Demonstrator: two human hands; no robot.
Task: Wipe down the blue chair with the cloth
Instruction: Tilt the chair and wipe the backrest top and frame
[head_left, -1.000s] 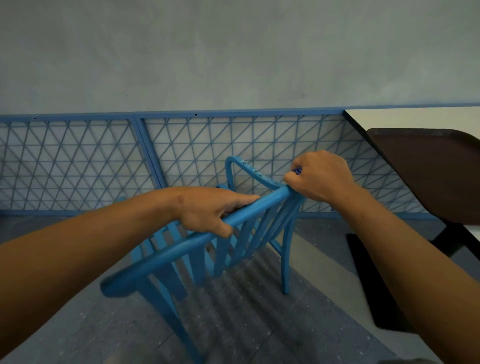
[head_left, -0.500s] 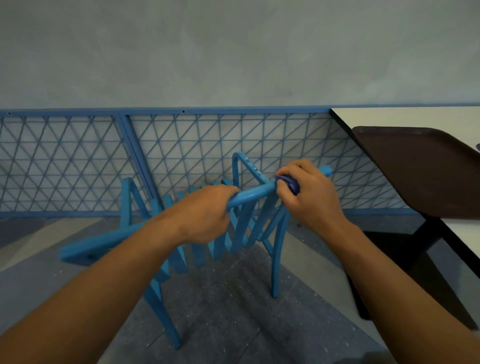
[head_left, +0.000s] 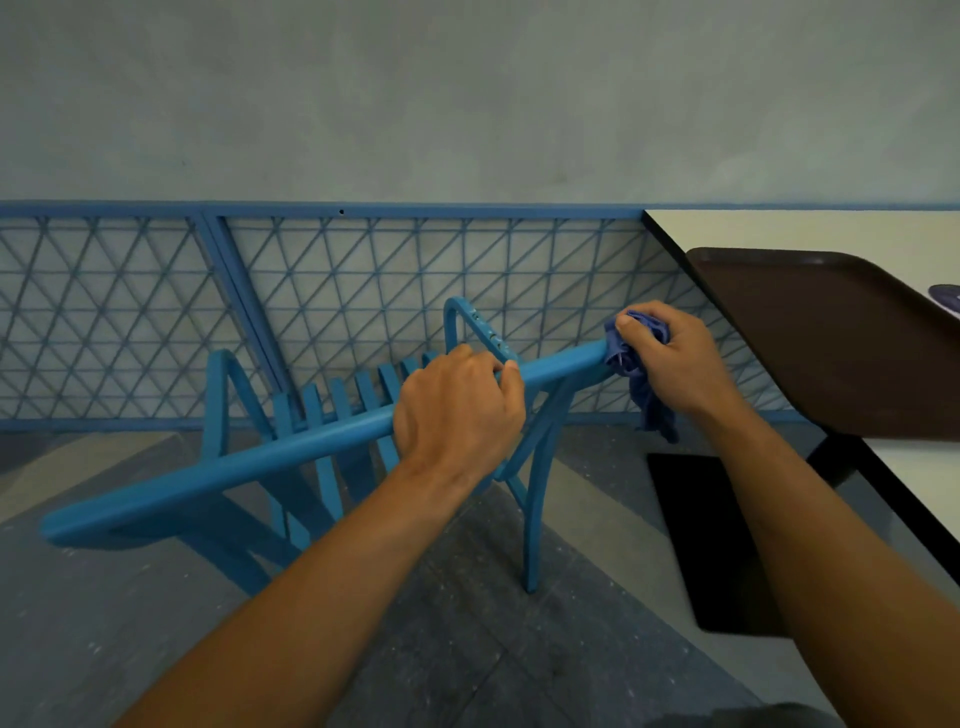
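The blue chair is tipped toward me, its curved top rail running from lower left to upper right across the view. My left hand grips that rail near its middle, fingers curled over it. My right hand holds a crumpled blue cloth against the rail's right end, with a tail of cloth hanging below the hand. The chair's slats and legs show beneath the rail, and one leg stands on the floor.
A white table with a dark brown tray on it stands at the right. A blue lattice fence runs along the grey wall behind the chair. The floor below is grey tile, with a black table base at the right.
My right hand has slid the cloth rightward along the top rail to its end, and more cloth now shows. My left hand has shifted along the rail, and the view has turned left.
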